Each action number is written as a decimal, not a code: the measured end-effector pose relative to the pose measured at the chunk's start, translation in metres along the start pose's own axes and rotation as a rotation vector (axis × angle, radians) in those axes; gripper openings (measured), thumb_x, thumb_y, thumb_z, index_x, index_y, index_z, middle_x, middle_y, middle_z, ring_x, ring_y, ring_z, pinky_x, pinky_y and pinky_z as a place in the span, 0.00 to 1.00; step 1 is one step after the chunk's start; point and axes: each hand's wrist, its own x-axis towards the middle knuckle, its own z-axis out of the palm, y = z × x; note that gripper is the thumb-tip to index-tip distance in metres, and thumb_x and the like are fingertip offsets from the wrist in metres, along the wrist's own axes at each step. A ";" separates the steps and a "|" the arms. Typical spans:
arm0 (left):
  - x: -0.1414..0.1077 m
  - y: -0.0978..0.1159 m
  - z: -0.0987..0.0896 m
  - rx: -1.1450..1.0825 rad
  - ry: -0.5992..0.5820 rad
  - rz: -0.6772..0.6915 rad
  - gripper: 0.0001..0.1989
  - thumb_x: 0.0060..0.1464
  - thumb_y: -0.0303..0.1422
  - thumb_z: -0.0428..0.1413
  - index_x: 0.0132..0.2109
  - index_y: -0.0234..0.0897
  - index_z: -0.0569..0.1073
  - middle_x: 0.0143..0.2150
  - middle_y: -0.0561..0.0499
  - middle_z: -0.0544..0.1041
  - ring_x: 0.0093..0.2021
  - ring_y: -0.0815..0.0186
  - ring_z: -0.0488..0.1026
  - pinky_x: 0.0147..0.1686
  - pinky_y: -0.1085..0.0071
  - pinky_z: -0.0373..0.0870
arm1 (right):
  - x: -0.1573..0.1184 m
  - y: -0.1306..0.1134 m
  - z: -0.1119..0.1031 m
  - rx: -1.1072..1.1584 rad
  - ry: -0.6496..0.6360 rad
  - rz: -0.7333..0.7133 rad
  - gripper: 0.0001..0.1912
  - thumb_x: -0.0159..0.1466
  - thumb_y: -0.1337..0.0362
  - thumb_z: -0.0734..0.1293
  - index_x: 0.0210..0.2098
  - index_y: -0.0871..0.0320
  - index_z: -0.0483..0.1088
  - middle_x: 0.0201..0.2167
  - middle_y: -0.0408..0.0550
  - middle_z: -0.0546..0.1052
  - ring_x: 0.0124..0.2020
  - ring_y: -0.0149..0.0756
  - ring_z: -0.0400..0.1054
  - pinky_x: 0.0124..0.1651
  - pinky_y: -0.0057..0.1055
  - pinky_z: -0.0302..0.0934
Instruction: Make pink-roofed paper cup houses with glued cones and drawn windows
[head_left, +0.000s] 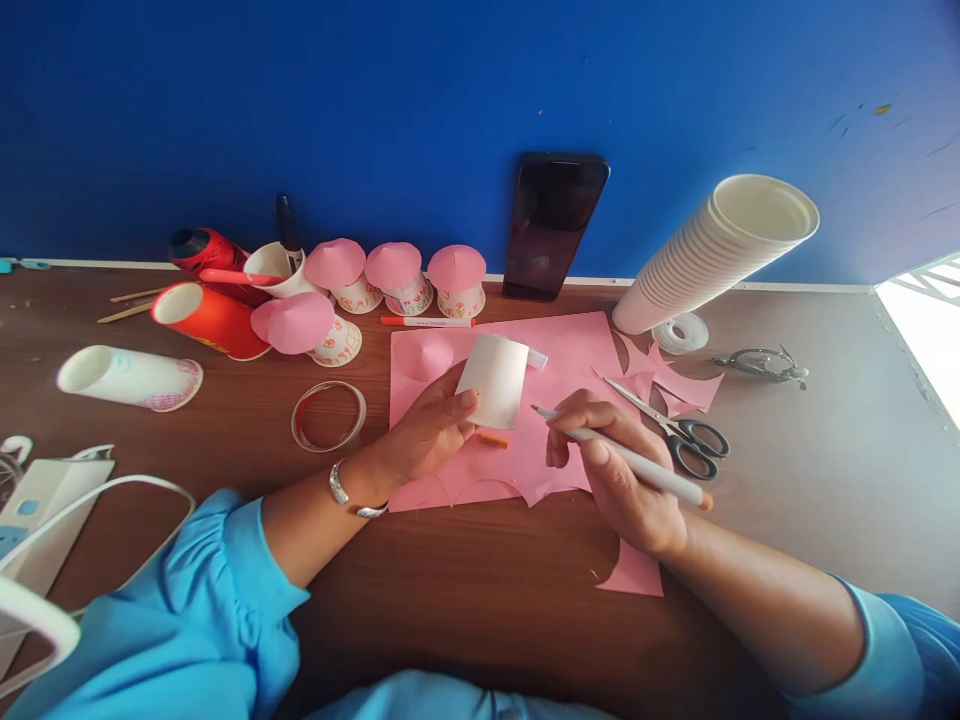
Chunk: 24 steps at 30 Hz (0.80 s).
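My left hand (435, 425) is closed around a plain white paper cup (495, 382), held above the pink paper sheet (555, 350). In my right hand (626, 465) is a white felt-tip pen (649, 468) with an orange end. Its uncovered tip points at the cup's right side, a small gap away. An orange pen cap (493, 440) lies on the sheet below the cup. Behind the cup sits a pink paper cone (424, 355), beside a partly hidden white marker (536, 358). Scissors (679, 430) with black handles rest to the right of my right hand.
Drawn-on cups with pink cone tops (456, 275) line the back. A tall cup stack (712, 255) leans at the right near a tape roll (680, 333). A phone (556, 228) stands against the blue wall. Another tape roll (328, 415) and a power strip (52, 520) lie left.
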 end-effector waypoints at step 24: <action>0.001 -0.005 -0.004 -0.020 -0.048 -0.008 0.23 0.56 0.40 0.67 0.57 0.43 0.76 0.50 0.44 0.77 0.50 0.57 0.72 0.39 0.68 0.76 | 0.027 -0.022 -0.003 0.264 0.095 0.108 0.05 0.68 0.60 0.73 0.39 0.54 0.76 0.25 0.41 0.74 0.25 0.30 0.67 0.28 0.30 0.61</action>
